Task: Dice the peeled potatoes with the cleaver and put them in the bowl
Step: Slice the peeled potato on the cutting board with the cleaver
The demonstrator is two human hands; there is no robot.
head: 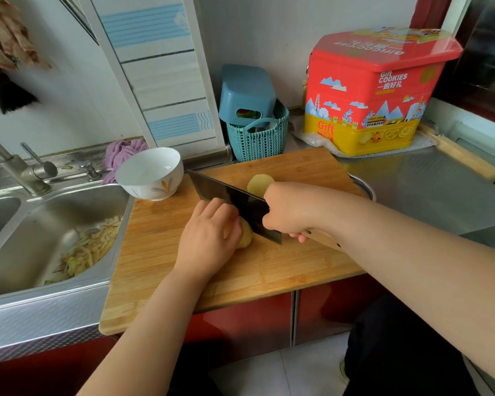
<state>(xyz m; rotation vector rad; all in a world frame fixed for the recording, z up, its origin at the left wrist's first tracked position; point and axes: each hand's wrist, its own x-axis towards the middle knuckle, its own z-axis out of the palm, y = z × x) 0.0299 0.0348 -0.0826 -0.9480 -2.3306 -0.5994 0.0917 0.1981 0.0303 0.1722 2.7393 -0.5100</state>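
Near the cutting board [160,270] centre: left hand [209,241] curled over peeled potato [247,235], cleaver [235,205] blade flush against knuckles' right side, right hand [289,212] gripping handle; white bowl [150,172] waiting at far-left corner.

Bare cutting board [160,252] lies open left of my left hand [209,238] and in front of both hands. The white bowl [150,172] blocks the far left corner; a second potato [258,182] sits just behind my right hand [289,211]. The teal basket [257,141] and cookie tin [372,101] wall off the back.
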